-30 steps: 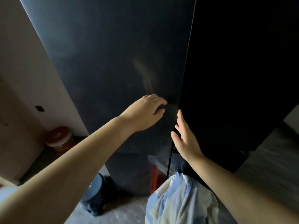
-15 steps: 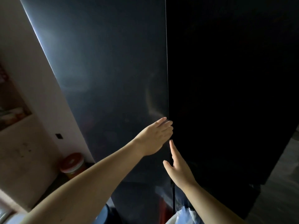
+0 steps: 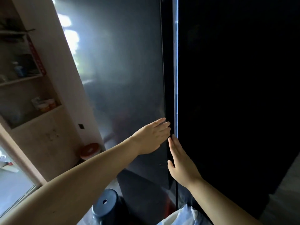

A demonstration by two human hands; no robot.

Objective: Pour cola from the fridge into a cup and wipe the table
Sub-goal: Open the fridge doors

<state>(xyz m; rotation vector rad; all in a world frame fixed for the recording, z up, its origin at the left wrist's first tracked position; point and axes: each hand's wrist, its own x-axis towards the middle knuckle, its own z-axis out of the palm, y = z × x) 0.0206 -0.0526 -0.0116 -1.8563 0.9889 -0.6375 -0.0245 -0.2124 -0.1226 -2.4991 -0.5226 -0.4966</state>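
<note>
Wooden shelving [image 3: 24, 78] stands left of a tall dark two-door fridge [image 3: 121, 78], with a thin strip of light [image 3: 176, 62] showing at the seam between its doors. Both the left hand [image 3: 151, 138] and the right hand [image 3: 180, 161] lie at that seam with a spread, straight-fingered grip, pinching nothing; the cola is out of sight, presumably inside. These doors look heavy, stiff and slick with no handle, so hooking fingers behind the vertical edge seems the best hold.
</note>
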